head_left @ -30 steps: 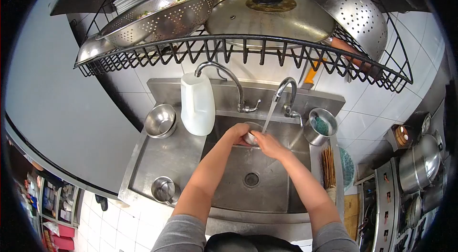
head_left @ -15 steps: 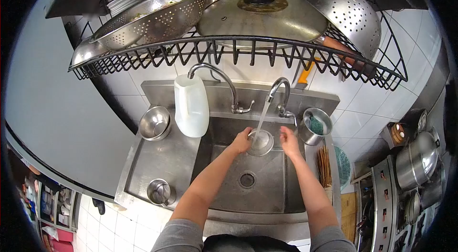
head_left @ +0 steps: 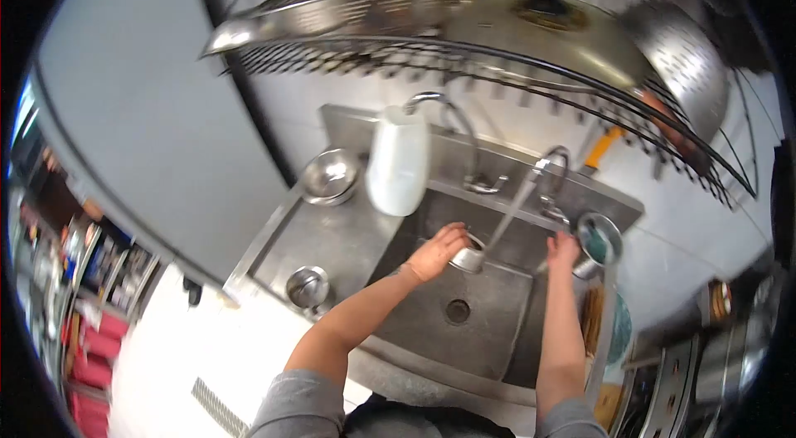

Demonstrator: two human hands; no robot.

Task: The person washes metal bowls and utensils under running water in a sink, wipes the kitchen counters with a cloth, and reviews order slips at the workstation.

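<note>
My left hand [head_left: 441, 252] grips a small metal bowl [head_left: 470, 259] by its side, tilted over the sink basin [head_left: 439, 330]. Water from the right tap [head_left: 557, 158] runs down at the bowl's rim. My right hand [head_left: 563, 250] is raised at the basin's right side, just below the tap's lever and beside a metal pot [head_left: 597, 243] with a green scouring pad [head_left: 594, 245] in it. Its fingers are smeared by motion.
A white plastic jug [head_left: 399, 164] stands under the left tap [head_left: 464, 127]. On the left drainboard are stacked metal bowls [head_left: 330, 176] and a metal cup [head_left: 308, 287]. Overhead, a black wire rack [head_left: 365, 46] carries colanders and a lidded pan [head_left: 539, 31].
The view has swung, shifting the scene rightward and tilting it. The bowl has tipped from facing up to its side in my left hand. My right hand has moved away from it toward the pot.
</note>
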